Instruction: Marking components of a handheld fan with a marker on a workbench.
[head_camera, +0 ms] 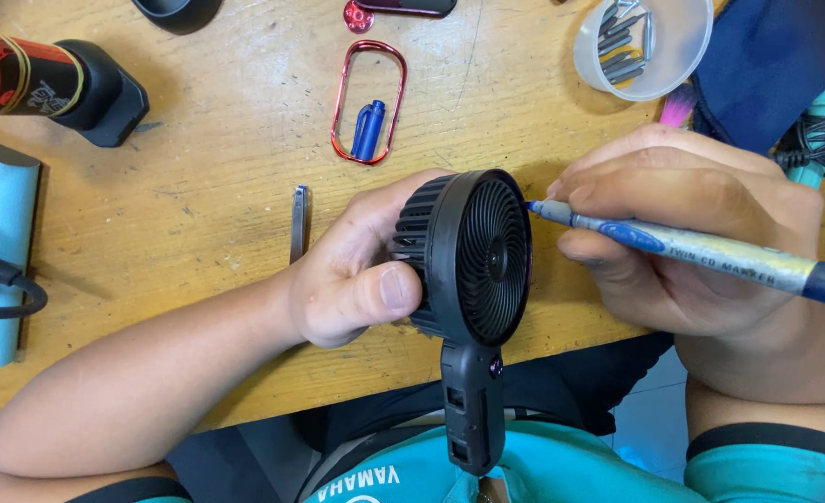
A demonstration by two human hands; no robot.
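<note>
Head view: left hand (356,270) grips black fan (473,256) over wooden table (198,168); right hand (682,242) grasps marker (692,247), tip touching fan rim.

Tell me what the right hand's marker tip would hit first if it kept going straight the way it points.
The right hand aims the marker leftward, its tip at the rim of the black fan held by the left hand. It would likely meet that rim first, though depth is unclear.

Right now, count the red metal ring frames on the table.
2. One red oval frame lies flat above the fan, around a blue pen cap. Another sits at the top edge, mostly cut off. More may lie out of view.
</note>
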